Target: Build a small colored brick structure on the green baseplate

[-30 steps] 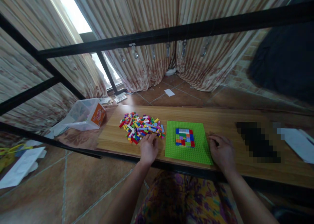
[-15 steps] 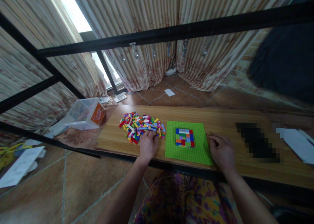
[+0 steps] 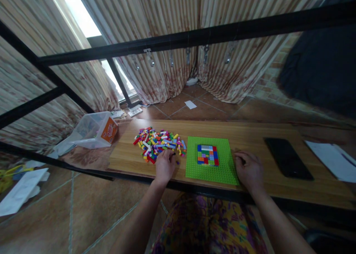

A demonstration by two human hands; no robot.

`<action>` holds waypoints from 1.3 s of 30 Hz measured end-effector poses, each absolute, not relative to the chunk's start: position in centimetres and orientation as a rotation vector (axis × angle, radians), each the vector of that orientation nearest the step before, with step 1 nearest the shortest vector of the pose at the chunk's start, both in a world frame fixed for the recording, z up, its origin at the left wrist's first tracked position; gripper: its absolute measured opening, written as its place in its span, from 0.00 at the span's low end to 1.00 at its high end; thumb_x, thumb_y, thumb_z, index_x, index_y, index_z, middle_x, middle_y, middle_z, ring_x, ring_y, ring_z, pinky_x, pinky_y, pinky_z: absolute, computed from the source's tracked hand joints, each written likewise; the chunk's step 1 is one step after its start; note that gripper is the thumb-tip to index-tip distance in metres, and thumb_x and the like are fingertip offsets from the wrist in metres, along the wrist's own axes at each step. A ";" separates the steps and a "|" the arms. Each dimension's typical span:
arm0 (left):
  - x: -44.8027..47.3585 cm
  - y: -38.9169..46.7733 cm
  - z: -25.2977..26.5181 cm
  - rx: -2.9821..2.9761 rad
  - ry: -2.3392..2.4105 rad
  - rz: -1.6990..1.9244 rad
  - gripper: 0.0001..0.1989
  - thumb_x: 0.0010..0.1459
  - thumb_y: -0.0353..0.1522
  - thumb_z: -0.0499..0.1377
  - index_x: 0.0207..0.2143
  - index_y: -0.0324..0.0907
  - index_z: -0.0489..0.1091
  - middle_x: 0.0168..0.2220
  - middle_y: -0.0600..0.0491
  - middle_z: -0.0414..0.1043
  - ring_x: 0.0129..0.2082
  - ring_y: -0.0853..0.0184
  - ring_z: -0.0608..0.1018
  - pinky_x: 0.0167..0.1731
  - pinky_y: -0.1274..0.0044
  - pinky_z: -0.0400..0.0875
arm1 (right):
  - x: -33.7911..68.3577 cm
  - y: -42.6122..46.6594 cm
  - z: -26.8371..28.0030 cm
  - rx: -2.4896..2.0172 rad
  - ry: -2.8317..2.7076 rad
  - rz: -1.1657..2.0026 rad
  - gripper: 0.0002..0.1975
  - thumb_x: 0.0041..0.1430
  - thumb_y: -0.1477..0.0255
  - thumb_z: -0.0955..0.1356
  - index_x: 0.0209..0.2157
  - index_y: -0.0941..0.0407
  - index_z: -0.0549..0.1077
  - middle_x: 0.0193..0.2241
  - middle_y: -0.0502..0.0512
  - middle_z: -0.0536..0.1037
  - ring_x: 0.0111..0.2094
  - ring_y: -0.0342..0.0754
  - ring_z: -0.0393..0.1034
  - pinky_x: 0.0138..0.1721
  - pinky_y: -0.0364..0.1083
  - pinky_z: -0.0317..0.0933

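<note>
My left hand [image 3: 165,165] is at the near edge of a heap of mixed coloured building bricks [image 3: 160,142], fingers closed in a pinch around what looks like a dark brick. A small dark purple brick [image 3: 178,162] lies on the table just right of the fingertips. On a green studded baseplate [image 3: 222,174] sits a low square build of several colours [image 3: 208,155]. My right hand [image 3: 250,169] rests at the baseplate's right edge, its fingers curled; whatever is inside them, if anything, is hidden.
A black phone [image 3: 289,158] and white paper [image 3: 333,159] lie to the right on the wooden table [image 3: 250,135]. At the left stands a clear plastic bin [image 3: 94,129] with an orange label. A black metal rail [image 3: 178,40] crosses beyond the table.
My left hand has drawn slightly back from the heap, and the small dark purple brick now shows beside its fingers. My right hand stays by the baseplate; the view has shifted a little.
</note>
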State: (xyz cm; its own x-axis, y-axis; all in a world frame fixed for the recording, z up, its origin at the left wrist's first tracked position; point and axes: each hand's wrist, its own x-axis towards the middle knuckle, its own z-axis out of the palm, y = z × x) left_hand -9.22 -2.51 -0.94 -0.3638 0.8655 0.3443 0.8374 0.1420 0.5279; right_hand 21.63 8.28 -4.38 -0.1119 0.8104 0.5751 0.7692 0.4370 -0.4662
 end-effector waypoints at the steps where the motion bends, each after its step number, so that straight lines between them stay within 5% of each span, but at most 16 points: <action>1: -9.3 -2.6 -0.9 1.758 2.334 1.044 0.08 0.55 0.23 0.54 0.34 0.42 0.69 0.33 0.52 0.73 0.36 0.64 0.75 0.38 0.74 0.69 | 21.6 8.3 -4.4 -1.346 -1.880 0.060 0.13 0.57 0.69 0.61 0.33 0.56 0.77 0.35 0.60 0.78 0.39 0.53 0.70 0.45 0.54 0.62; 8: -8.7 -4.4 -0.4 1.884 2.184 1.133 0.13 0.58 0.25 0.52 0.44 0.43 0.69 0.44 0.48 0.72 0.44 0.64 0.75 0.45 0.73 0.70 | 21.7 8.4 -4.6 -1.345 -1.876 0.068 0.12 0.57 0.69 0.62 0.33 0.56 0.77 0.36 0.60 0.78 0.39 0.53 0.70 0.45 0.54 0.62; 17: -7.6 -4.6 -0.3 2.021 2.175 0.918 0.08 0.60 0.28 0.54 0.34 0.43 0.73 0.33 0.51 0.73 0.37 0.62 0.74 0.41 0.69 0.68 | 21.4 8.2 -4.2 -1.343 -1.861 0.105 0.12 0.57 0.70 0.62 0.32 0.56 0.76 0.36 0.60 0.78 0.40 0.53 0.70 0.45 0.54 0.62; 39: 0.0 1.9 1.8 2.256 1.859 0.754 0.08 0.60 0.28 0.56 0.35 0.47 0.74 0.36 0.54 0.76 0.39 0.62 0.73 0.46 0.66 0.61 | 21.1 8.1 -3.8 -1.379 -1.831 0.157 0.12 0.57 0.72 0.62 0.33 0.56 0.77 0.37 0.60 0.78 0.41 0.53 0.69 0.45 0.53 0.61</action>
State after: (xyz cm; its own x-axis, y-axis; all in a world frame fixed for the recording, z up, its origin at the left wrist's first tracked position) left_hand 0.00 1.91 1.85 0.1203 0.9474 0.2967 0.8863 -0.2372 0.3977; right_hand 21.12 8.06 -3.77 -0.0652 0.8472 0.5272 0.7448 0.3929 -0.5394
